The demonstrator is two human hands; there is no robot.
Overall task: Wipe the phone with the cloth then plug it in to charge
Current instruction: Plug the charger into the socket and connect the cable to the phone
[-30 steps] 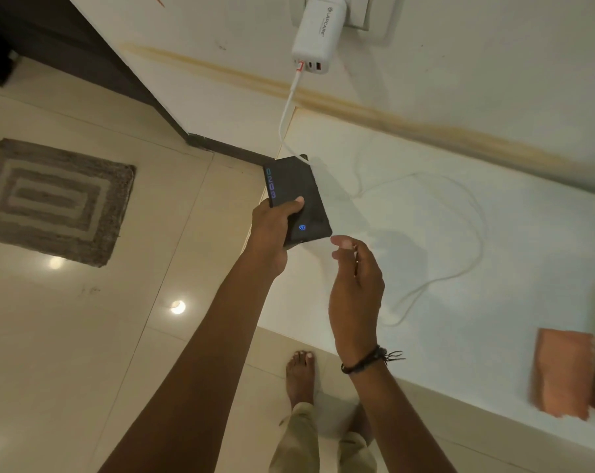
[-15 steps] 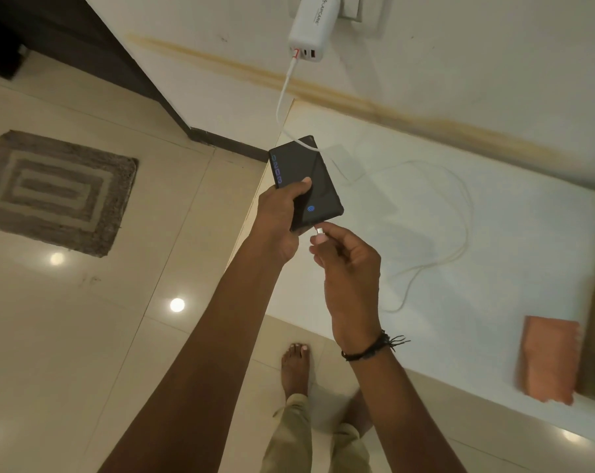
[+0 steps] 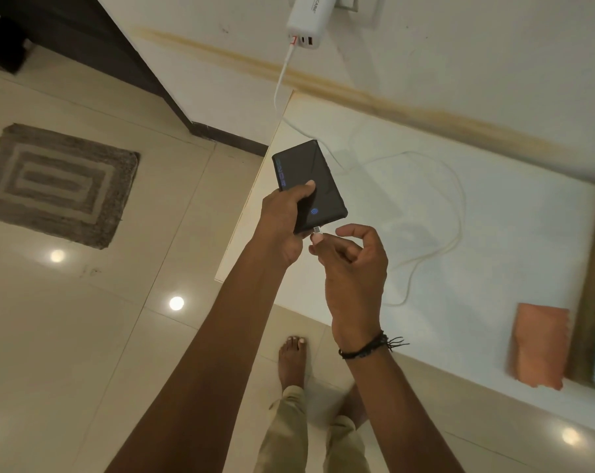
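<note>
My left hand [image 3: 282, 220] grips a black phone [image 3: 309, 179] in a dark case, back side up, over the left edge of a white counter [image 3: 494, 233]. My right hand [image 3: 350, 264] pinches the plug [image 3: 318, 230] of a white cable [image 3: 456, 213] right at the phone's bottom edge; the metal tip still shows. The cable loops across the counter and runs up to a white charger [image 3: 309, 18] in a wall socket. An orange cloth [image 3: 538, 346] lies flat on the counter at the right.
A grey patterned mat [image 3: 57, 182] lies on the glossy tiled floor at the left. My bare feet [image 3: 292, 360] stand below the counter edge. A wooden frame [image 3: 593, 288] and something blue border the counter at the far right.
My right hand has brought the cable plug up to the phone's bottom edge. The left hand has turned the phone slightly so its lower end meets the plug.
</note>
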